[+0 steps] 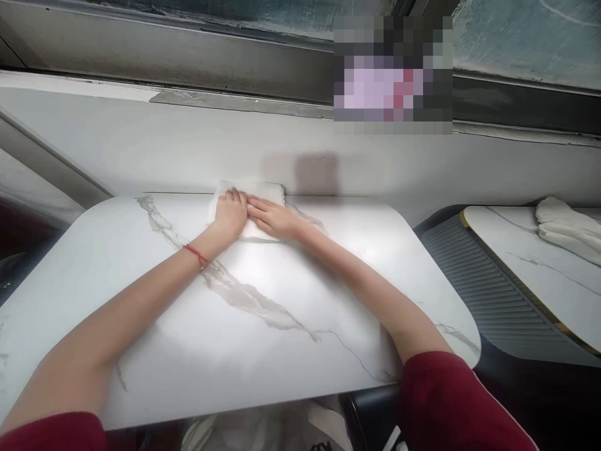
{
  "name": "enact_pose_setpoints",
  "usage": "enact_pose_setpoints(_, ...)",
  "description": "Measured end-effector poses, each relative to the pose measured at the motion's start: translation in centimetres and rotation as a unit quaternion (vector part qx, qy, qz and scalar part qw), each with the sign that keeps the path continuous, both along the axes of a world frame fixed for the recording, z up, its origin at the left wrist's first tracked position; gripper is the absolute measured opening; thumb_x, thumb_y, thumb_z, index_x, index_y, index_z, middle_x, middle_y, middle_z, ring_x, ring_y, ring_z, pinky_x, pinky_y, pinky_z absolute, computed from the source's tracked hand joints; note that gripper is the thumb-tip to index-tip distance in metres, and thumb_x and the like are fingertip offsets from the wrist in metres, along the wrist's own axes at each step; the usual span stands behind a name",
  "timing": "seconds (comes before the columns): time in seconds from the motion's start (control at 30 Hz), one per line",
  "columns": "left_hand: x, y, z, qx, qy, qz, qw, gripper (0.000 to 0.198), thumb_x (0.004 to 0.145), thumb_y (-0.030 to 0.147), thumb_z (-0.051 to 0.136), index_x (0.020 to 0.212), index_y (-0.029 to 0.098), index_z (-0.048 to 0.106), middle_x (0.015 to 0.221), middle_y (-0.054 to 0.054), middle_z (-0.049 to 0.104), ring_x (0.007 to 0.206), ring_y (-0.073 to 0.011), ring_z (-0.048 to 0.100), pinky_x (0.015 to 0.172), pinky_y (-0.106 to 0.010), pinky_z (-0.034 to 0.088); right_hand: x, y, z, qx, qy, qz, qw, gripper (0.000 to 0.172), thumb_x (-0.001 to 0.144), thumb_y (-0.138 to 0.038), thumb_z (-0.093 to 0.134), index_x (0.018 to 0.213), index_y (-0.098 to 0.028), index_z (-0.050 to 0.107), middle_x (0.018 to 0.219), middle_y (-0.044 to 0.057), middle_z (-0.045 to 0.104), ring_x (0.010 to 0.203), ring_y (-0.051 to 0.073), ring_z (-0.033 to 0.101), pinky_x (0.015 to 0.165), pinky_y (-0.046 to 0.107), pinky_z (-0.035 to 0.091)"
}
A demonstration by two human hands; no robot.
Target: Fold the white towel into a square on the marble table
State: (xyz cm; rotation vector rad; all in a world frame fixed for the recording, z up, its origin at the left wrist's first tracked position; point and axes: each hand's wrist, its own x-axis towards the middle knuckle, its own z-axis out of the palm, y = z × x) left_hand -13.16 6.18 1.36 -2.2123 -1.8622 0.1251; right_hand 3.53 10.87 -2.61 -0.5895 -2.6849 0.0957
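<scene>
A white folded cloth (263, 191) lies at the far edge of a white marble-patterned table (291, 294), against the wall ledge. Both my hands rest on it side by side. My left hand (230, 213) lies flat on the cloth's left part, fingers together and stretched forward; a red string is around that wrist. My right hand (272, 216) lies flat beside it, fingers stretched out and pointing left, touching my left hand. Both arms reach far across the table in dark red sleeves.
A second marble table (526, 263) stands at the right with a pile of white cloths (568, 228) on it. A grey ribbed seat back (474, 294) sits between the tables. A window frame and ledge (188, 138) run along the far side.
</scene>
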Motion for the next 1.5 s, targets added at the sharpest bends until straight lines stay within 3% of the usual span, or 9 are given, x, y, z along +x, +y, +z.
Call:
enact_pose_setpoints(0.4,0.1,-0.2,0.1,0.005,-0.013,-0.005,1.0,0.054,0.098,0.007,0.027,0.147,-0.009,0.042,0.153,-0.033,0.046,0.134,-0.0371,0.053,0.104,-0.047,0.042,-0.7,0.8,-1.8,-0.005,0.022,-0.028,0.999,0.045,0.103,-0.026,0.035,0.142,-0.018,0.055,0.159,0.012,0.048,0.152,0.025,0.038,0.128,0.05,0.032)
enact_pose_setpoints(0.63,0.1,-2.3,0.9,0.007,-0.02,-0.018,1.0,0.055,0.098,0.008,0.028,0.149,-0.009,0.041,0.156,-0.031,0.043,0.141,-0.0354,0.049,0.108,-0.045,0.041,-1.1,-1.4,-1.2,0.004,0.016,-0.056,0.998,0.041,0.103,-0.022,0.036,0.136,-0.017,0.06,0.159,0.016,0.047,0.15,0.026,0.041,0.125,0.052,0.035)
enact_pose_setpoints(0.77,0.4,-4.5,1.2,0.004,-0.022,-0.028,0.999,0.054,0.097,0.007,0.031,0.148,-0.004,0.045,0.155,-0.03,0.046,0.139,-0.0351,0.052,0.105,-0.046,0.044,0.0,-4.3,-0.3,0.03,-0.003,-0.047,0.998,0.04,0.105,-0.023,0.036,0.13,-0.012,0.065,0.154,0.02,0.052,0.145,0.028,0.048,0.122,0.048,0.04)
enact_pose_setpoints(0.9,0.4,-7.6,2.0,-0.016,-0.003,-0.085,0.996,0.048,0.095,0.011,0.037,0.138,0.001,0.057,0.142,-0.025,0.06,0.128,-0.0338,0.06,0.1,-0.044,0.048,2.8,-8.2,1.1,0.041,0.0,-0.014,0.999,0.041,0.103,-0.018,0.037,0.132,-0.02,0.066,0.14,0.013,0.065,0.132,0.025,0.06,0.108,0.045,0.054)
enact_pose_setpoints(1.13,2.0,-16.6,4.2,-0.079,0.005,-0.215,0.973,0.047,0.098,0.037,0.049,0.128,0.003,0.063,0.123,-0.022,0.07,0.111,-0.0331,0.067,0.091,-0.042,0.053,8.3,-18.2,4.4,0.02,-0.053,0.041,0.998,0.037,0.097,-0.008,0.048,0.125,-0.021,0.069,0.121,0.011,0.071,0.106,0.021,0.068,0.093,0.042,0.058)
enact_pose_setpoints(1.27,3.9,-20.9,4.8,-0.108,0.007,-0.302,0.947,0.052,0.095,0.053,0.057,0.114,0.005,0.068,0.105,-0.02,0.072,0.097,-0.0323,0.068,0.08,-0.041,0.053,9.9,-23.6,5.0,0.039,-0.095,0.037,0.994,0.031,0.094,-0.011,0.05,0.12,-0.018,0.067,0.105,0.011,0.07,0.092,0.021,0.064,0.08,0.038,0.058)
enact_pose_setpoints(1.4,5.7,-21.4,4.3,-0.095,0.017,-0.316,0.944,0.049,0.094,0.055,0.061,0.103,0.008,0.069,0.097,-0.015,0.07,0.088,-0.029,0.065,0.075,-0.039,0.051,10.4,-25.6,4.1,0.089,-0.085,0.003,0.992,0.035,0.093,-0.01,0.046,0.123,-0.016,0.062,0.114,0.016,0.069,0.108,0.027,0.063,0.083,0.044,0.059)
enact_pose_setpoints(1.5,6.5,-20.6,2.6,-0.051,0.008,-0.32,0.946,0.053,0.098,0.053,0.055,0.117,0.005,0.067,0.119,-0.022,0.069,0.11,-0.0345,0.063,0.088,-0.044,0.051,10.3,-25.4,2.8,0.092,-0.045,-0.028,0.994,0.047,0.092,-0.008,0.042,0.136,-0.016,0.055,0.132,0.018,0.065,0.131,0.03,0.056,0.095,0.048,0.06)
